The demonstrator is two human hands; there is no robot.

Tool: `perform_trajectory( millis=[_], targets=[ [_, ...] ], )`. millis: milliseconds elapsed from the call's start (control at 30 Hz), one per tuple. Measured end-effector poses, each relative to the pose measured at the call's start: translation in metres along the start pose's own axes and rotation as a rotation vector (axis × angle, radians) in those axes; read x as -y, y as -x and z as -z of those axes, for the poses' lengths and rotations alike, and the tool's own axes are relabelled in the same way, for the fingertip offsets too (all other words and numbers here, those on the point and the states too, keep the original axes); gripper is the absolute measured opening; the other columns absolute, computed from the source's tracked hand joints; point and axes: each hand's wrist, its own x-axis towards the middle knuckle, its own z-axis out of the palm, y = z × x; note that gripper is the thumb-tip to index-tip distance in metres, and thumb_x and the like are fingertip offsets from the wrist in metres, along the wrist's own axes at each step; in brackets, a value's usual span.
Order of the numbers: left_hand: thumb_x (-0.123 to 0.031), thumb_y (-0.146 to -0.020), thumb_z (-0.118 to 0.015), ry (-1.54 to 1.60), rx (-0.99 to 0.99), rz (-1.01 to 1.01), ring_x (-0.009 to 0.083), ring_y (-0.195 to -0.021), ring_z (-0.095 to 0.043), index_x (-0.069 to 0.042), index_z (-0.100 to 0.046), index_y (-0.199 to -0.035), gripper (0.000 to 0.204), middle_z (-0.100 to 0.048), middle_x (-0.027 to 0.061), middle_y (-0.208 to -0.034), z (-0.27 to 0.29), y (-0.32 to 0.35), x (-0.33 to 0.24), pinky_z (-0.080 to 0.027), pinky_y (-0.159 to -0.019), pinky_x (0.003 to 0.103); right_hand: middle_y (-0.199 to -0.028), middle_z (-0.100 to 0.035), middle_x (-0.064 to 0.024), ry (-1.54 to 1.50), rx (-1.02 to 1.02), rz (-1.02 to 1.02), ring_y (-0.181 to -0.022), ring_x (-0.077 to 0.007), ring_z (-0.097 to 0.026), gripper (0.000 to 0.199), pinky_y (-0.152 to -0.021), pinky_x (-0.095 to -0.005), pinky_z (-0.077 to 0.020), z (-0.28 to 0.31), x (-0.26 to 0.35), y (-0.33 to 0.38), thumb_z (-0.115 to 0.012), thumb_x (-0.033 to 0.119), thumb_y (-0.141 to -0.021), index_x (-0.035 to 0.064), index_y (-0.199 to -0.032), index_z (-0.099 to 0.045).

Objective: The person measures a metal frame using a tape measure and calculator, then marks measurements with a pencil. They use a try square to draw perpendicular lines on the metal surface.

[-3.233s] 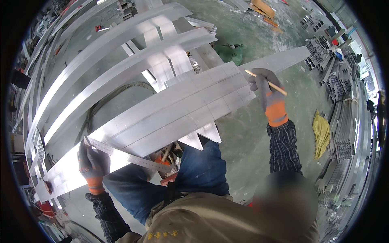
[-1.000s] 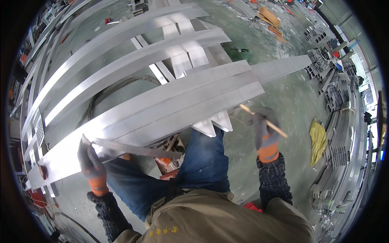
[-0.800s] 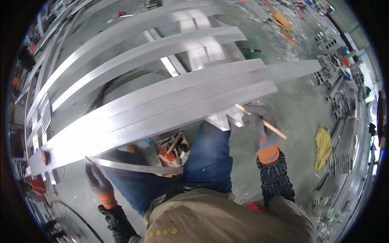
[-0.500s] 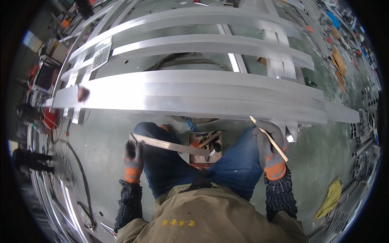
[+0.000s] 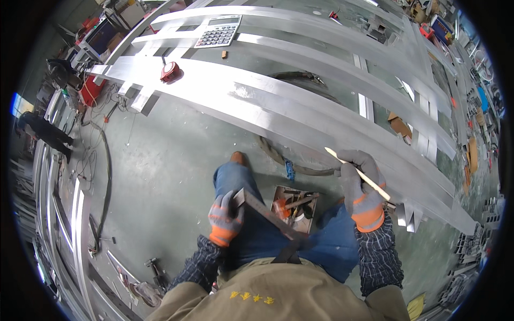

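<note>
My left hand (image 5: 225, 218), in a grey and orange glove, is closed round one end of a metal ruler (image 5: 269, 214). The ruler slants over my lap, its far end near my belt. My right hand (image 5: 364, 184), gloved alike, grips a pale pointed stick (image 5: 369, 183) that resembles a pencil; its tip points up and left beside the near edge of the silver metal bars (image 5: 257, 115). Farther left on the bars sits a red tape measure (image 5: 171, 71). A calculator (image 5: 219, 32) lies across the bars behind it.
Between my knees stands a tool box (image 5: 276, 197) with hand tools inside. A dark hose (image 5: 308, 170) runs under the bars. Cables trail over the floor at left, where another person (image 5: 44, 130) stands. Metal profiles (image 5: 80, 230) line the left side; cardboard (image 5: 399, 125) lies beneath the frame.
The view has turned, so the bars now slope down to the right. My left hand has moved inward, tilting the ruler more steeply. The right hand keeps its hold on the stick.
</note>
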Motion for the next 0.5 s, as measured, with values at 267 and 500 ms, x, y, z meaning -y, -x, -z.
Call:
perform_trajectory(
  millis=[267,500],
  targets=[
    [-0.007,-0.08,-0.076,0.002,-0.013,0.062,0.0401,-0.092,-0.068,-0.007,-0.065,-0.124,0.045,-0.068,0.0184,-0.104,0.014,-0.006,0.024,-0.057,-0.079,0.043,-0.09,-0.07,-0.0073,-0.083,0.016,0.03,-0.076,-0.0103,-0.061,0.015,-0.067,-0.026,-0.0509,-0.069,-0.016,-0.054,-0.06,0.005,-0.101,-0.0002,-0.113,-0.066],
    [-0.006,-0.084,-0.073,0.034,-0.018,0.114,0.0401,-0.098,-0.069,-0.004,-0.064,-0.125,0.042,-0.069,0.0197,-0.11,0.027,-0.032,0.054,-0.057,-0.084,0.042,-0.095,-0.07,-0.0095,0.063,-0.043,0.118,-0.08,-0.013,-0.063,0.018,-0.07,-0.0274,-0.0523,-0.088,-0.048,-0.035,-0.062,0.003,-0.101,-0.0005,-0.117,-0.067]
  ],
)
